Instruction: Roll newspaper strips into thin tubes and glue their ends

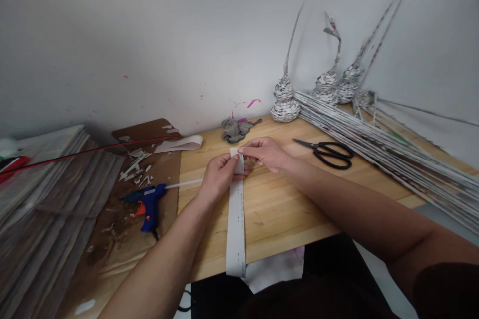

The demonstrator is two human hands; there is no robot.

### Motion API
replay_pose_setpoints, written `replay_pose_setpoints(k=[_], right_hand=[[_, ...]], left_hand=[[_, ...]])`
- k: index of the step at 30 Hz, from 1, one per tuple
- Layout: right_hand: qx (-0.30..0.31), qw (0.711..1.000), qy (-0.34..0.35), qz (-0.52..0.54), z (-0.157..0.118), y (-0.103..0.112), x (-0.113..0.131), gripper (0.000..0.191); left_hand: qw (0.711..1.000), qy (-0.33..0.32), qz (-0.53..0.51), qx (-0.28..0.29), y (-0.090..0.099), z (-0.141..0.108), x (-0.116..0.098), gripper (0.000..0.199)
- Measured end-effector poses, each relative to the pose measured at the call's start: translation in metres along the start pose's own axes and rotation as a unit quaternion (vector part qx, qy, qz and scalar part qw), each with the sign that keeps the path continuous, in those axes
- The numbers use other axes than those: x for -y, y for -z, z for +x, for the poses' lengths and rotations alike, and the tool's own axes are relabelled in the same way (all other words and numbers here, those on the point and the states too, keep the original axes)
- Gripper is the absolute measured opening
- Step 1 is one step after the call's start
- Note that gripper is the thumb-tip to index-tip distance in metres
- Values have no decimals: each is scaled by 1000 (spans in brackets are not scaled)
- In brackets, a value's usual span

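A long white paper strip (236,224) runs from my hands down over the near edge of the wooden table. My left hand (220,173) pinches the strip near its far end, thumb on top. From the other side, my right hand (264,153) grips that end between thumb and fingers. Some fingers of both hands are hidden behind the paper. To the left of my left hand lies a blue glue gun (149,204) with a white glue stick in its back. Black-handled scissors (329,152) rest on the table beyond my right forearm.
Several woven paper gourd shapes (285,102) stand by the wall. A bundle of rolled paper sticks (374,147) crosses the right side. Grey cloth (235,130) and a looped paper strip (181,143) lie at the back. Stacked paper (48,184) and brown cardboard (164,169) occupy the left.
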State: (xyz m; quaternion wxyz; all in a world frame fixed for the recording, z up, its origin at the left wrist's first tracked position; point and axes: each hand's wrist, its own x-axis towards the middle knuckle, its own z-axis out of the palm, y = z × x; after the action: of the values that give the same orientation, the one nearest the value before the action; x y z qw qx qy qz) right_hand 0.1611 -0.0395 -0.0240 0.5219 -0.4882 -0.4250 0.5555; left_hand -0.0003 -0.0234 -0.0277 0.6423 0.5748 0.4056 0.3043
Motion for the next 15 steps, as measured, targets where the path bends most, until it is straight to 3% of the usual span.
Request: replay_pose_setpoints(k=[15], right_hand=[[5, 1000, -4, 24, -4, -5, 0, 32]], left_hand=[[999, -15, 19, 35, -4, -7, -5, 29]])
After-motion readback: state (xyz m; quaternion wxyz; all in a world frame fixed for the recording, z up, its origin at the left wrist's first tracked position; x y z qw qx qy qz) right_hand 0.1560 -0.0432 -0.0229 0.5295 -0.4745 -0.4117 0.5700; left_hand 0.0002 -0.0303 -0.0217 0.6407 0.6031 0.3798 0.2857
